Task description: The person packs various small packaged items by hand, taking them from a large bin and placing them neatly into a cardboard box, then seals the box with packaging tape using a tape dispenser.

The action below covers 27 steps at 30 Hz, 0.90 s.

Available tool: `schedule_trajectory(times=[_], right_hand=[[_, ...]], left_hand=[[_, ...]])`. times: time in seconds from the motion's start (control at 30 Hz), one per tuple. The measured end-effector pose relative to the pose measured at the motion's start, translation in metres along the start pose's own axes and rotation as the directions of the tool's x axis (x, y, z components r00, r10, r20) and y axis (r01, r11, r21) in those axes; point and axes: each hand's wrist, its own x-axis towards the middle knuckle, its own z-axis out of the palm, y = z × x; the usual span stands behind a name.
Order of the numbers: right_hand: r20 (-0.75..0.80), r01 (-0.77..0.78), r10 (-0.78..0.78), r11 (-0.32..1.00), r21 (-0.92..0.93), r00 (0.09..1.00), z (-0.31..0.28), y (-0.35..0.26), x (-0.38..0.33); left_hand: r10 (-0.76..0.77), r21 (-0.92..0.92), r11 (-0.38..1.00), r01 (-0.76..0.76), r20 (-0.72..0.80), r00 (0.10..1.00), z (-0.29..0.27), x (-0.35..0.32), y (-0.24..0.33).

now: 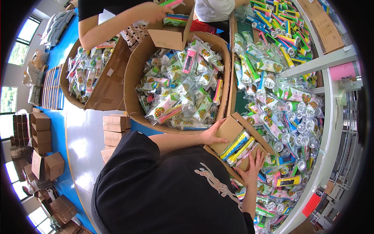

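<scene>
My left hand (213, 133) grips the upper left side of a small open cardboard box (228, 134), thumb over its flap. Blue, yellow and pink tube-shaped pieces in clear bags (238, 150) lie side by side in the box. My right hand (251, 167) rests at the box's lower right, fingers spread over the pink pieces and the edge. The box sits tilted in front of my chest, over the left edge of a heap of bagged pieces (288, 128).
A large carton (134, 97) full of bagged pieces stands ahead, another carton (109, 85) to its left. Across from me a co-worker's hand (156, 11) holds a green and pink piece above a smaller box (167, 38). A white metal frame (331, 109) bounds the heap at right.
</scene>
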Motion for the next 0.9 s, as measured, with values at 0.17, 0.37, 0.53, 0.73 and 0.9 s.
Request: schedule_trajectory(times=[0.17, 0.37, 0.53, 0.73, 0.9], right_hand=[[0.049, 0.036, -0.031, 0.995, -0.091, 0.998, 0.004, 0.002, 0.006], [0.104, 0.070, -0.053, 0.983, -0.168, 0.993, 0.005, 0.000, 0.012], [0.168, 0.061, -0.034, 0.986, -0.156, 0.985, -0.002, -0.001, 0.004], [-0.010, 0.182, -0.183, 0.972, 0.147, 0.983, 0.012, 0.035, 0.009], [-0.047, 0.081, -0.078, 0.995, 0.062, 0.996, 0.008, 0.029, 0.011]], left_hand=[[-0.006, -0.077, 0.997, 0.006, 0.000, 1.000, -0.001, 0.004, 0.000], [-0.068, -0.214, 0.975, 0.065, -0.005, 0.998, 0.002, 0.011, -0.008], [-0.059, -0.283, 0.957, 0.062, 0.018, 0.998, 0.008, 0.009, -0.011], [-0.049, -0.170, 0.984, 0.053, 0.027, 0.998, -0.031, -0.019, -0.013], [0.188, 0.326, 0.874, -0.360, 0.455, 0.870, -0.080, -0.041, 0.028]])
